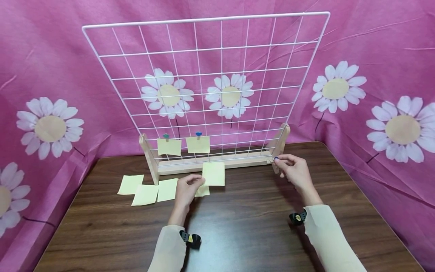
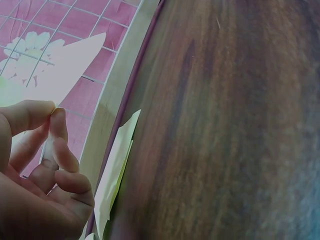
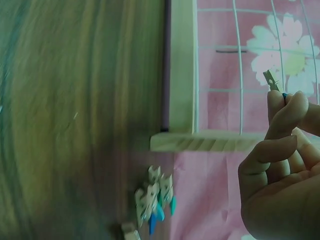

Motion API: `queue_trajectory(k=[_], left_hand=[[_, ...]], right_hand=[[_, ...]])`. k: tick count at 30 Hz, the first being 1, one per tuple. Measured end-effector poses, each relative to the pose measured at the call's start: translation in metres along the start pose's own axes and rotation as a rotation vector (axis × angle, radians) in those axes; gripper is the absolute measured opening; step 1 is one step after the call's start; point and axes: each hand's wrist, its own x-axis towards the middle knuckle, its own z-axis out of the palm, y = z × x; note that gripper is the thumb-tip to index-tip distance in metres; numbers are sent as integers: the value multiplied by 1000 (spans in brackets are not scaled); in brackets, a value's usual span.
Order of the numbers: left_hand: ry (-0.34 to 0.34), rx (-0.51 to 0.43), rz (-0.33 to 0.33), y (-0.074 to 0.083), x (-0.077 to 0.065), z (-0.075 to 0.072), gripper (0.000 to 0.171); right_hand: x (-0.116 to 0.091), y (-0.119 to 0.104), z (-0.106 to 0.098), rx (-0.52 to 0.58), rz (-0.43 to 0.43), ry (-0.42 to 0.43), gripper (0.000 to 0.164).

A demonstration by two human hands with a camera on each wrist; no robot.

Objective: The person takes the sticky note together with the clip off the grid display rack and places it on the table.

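Observation:
My left hand (image 1: 187, 187) pinches a yellow sticky note (image 1: 214, 174) between thumb and index finger, holding it off the table in front of the grid's wooden base. Farther right, my right hand (image 1: 295, 170) pinches a small wooden clothespin (image 3: 271, 81) with a dark blue decoration, near the stand's right foot. Two sticky notes hang low on the white wire grid (image 1: 221, 48). One is held by a green-topped clothespin (image 1: 166, 137), the other by a blue-topped clothespin (image 1: 198, 135). Loose sticky notes (image 1: 144, 195) lie around and partly behind my left hand.
A wooden base (image 1: 234, 163) with upright side pieces supports the grid. Beyond the stand's right end, several clothespins (image 3: 150, 197) with blue and green tops lie in a heap. Pink flowered cloth (image 1: 360, 37) surrounds the brown table (image 1: 244, 234) at the back and sides.

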Motion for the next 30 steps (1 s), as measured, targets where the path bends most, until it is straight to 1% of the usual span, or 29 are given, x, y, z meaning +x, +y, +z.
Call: queue_trajectory(k=[5,10,13,16,22,27,30], left_hand=[[-9,-8,-10,0,0,-1,16],[-20,-16,-36,-1,1,-2,16],[-23,-11,-59,-1,0,-2,16],[-24,-6,-69,-2,-1,-3,16],[-39,10,-52,-4,-1,-3,19],[-66,32,-57,-6,-1,-4,18],[-83,39,-66,-7,-1,-4,17]], right_hand=[[-2,6,-13,-44,39,-6,35],[-5,13,-26,-86,66,11,36],[-5,17,-31,-78,62,26,37],[-6,21,-37,-76,54,32,37],[-5,28,-47,-108,55,23,37],[-3,31,-55,-118,69,-10,40],[0,33,-59,-145,77,-10,41]])
